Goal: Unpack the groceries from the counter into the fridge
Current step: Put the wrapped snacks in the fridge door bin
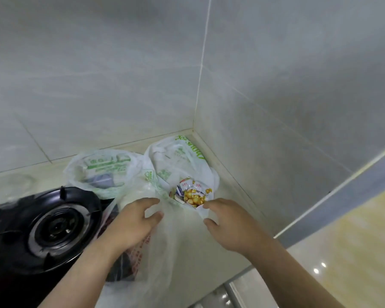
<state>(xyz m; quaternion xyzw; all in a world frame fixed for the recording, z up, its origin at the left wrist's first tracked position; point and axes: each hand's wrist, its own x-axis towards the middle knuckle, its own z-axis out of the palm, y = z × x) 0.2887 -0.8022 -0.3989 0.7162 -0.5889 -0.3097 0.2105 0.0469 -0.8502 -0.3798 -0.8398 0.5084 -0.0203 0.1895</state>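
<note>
Three thin white plastic grocery bags with green print stand in the counter's corner. The right bag (182, 161) gapes open, and a snack packet (195, 194) printed with yellow balls shows inside it. My left hand (133, 223) pinches that bag's left rim between thumb and forefinger. My right hand (229, 227) pinches the right rim just below the packet. A second bag (102, 167) with a dark item inside sits behind and to the left. A translucent bag (160, 252) hangs in front between my forearms. The fridge is out of view.
A black gas stove burner (53, 227) lies close on the left, touching the bags. A red-printed bag with something dark (129, 261) lies under my left wrist. Tiled walls (276, 107) close the corner behind and to the right. The counter edge (242, 272) and yellowish floor are at the lower right.
</note>
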